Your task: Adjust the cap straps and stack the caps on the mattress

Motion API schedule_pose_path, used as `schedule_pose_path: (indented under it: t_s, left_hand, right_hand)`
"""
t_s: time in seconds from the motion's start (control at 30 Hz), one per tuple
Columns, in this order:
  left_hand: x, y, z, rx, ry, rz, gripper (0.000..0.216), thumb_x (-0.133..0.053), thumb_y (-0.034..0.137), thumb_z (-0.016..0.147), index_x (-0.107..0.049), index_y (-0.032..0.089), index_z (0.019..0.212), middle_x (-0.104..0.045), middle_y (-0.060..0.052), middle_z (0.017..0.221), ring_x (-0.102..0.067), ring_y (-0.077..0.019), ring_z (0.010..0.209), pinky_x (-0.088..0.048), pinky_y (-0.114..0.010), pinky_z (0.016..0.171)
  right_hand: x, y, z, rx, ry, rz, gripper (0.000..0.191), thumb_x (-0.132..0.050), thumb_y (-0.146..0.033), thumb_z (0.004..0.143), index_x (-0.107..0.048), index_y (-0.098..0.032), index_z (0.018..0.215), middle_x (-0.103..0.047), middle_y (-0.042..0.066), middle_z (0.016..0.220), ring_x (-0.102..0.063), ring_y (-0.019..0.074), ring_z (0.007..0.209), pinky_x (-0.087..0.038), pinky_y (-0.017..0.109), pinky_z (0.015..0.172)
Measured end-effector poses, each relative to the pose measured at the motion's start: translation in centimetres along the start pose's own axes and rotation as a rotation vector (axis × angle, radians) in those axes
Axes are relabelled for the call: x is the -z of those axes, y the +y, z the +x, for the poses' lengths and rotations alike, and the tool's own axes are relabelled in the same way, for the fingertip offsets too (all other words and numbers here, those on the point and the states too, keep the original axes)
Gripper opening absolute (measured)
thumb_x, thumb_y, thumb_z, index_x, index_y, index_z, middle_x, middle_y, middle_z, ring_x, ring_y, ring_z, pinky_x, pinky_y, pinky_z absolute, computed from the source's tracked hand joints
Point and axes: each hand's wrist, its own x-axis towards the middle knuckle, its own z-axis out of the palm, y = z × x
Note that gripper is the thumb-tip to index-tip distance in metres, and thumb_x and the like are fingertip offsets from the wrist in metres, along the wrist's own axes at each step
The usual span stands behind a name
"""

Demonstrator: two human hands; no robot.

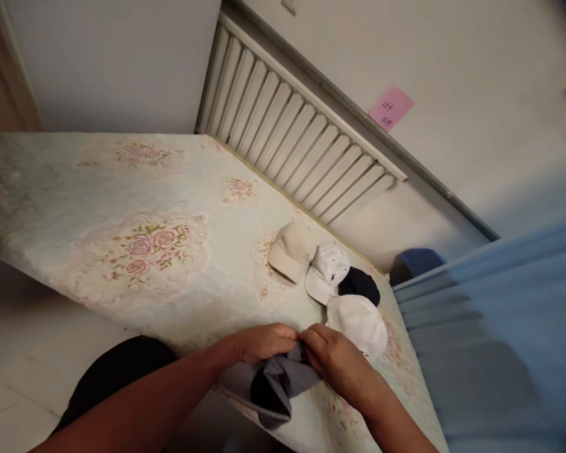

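Near the front edge of the table, a grey cap (304, 376) hangs between my two hands, its dark inside partly showing. My left hand (270, 341) is closed on the cap's upper edge from the left. From the right, my right hand (332, 355) pinches the same edge, and the fingertips of both hands nearly meet. Just beyond my right hand lies a white cap (358, 322). Behind it are a white cap with small dark marks (329, 267), a black cap (360, 286) and a beige cap (293, 248).
A floral cloth (231, 239) covers the table. White radiator bars (292, 126) run along the wall behind it, with a pink note (390, 108) above. A blue curtain (495, 333) hangs at the right. A dark object (400, 267) stands by the table's far right corner.
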Motion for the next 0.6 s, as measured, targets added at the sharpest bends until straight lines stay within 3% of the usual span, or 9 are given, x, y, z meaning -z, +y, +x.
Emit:
schedule_pose_path:
  t_s: [0.13,0.3,0.4,0.47,0.6]
  left_hand:
    - [-0.4,0.3,-0.1,0.005,-0.009,-0.027,0.021,-0.052,0.036,0.08,-0.051,0.016,0.071,-0.04,0.004,0.063,-0.031,-0.009,0.057,-0.024,-0.025,0.052]
    - [-0.7,0.6,-0.2,0.013,-0.016,-0.096,0.02,-0.056,0.034,0.077,-0.064,0.016,0.08,-0.054,0.001,0.072,-0.041,-0.0094,0.062,-0.03,-0.022,0.058]
    - [-0.6,0.6,-0.1,0.022,-0.002,-0.112,0.021,-0.058,0.033,0.076,-0.069,0.017,0.084,-0.059,0.0,0.077,-0.046,-0.0098,0.067,-0.033,-0.022,0.062]
    - [-0.6,0.5,-0.1,0.042,0.021,-0.142,0.021,-0.059,0.032,0.075,-0.069,0.016,0.083,-0.059,0.0,0.076,-0.045,-0.0096,0.065,-0.032,-0.021,0.059]
    - [-0.5,0.6,0.0,0.044,0.032,-0.151,0.017,-0.059,0.028,0.074,-0.068,0.016,0.081,-0.059,0.0,0.076,-0.045,-0.0108,0.067,-0.032,-0.022,0.059]
  right_hand:
    - [-0.7,0.4,-0.4,-0.002,0.041,0.066,0.018,-0.044,-0.01,0.086,-0.058,-0.019,0.093,-0.06,0.003,0.08,-0.056,0.0143,0.071,-0.042,0.025,0.064]
    - [-2.4,1.2,-0.5,-0.257,0.125,0.592,0.014,-0.046,-0.008,0.079,-0.055,-0.019,0.078,-0.06,-0.004,0.06,-0.052,0.0089,0.052,-0.036,0.02,0.051]
    - [-2.8,1.3,-0.5,-0.298,0.11,0.758,0.013,-0.046,-0.011,0.081,-0.057,-0.019,0.082,-0.063,-0.003,0.059,-0.05,0.0086,0.048,-0.034,0.02,0.047]
    - [-2.5,1.1,-0.6,-0.214,0.155,0.646,0.016,-0.047,-0.012,0.083,-0.06,-0.019,0.089,-0.065,-0.001,0.068,-0.054,0.0099,0.057,-0.039,0.021,0.054]
    - [-1.7,0.7,-1.0,0.019,0.174,0.133,0.019,-0.044,-0.012,0.088,-0.061,-0.02,0.092,-0.062,0.004,0.081,-0.056,0.0135,0.069,-0.042,0.025,0.063]
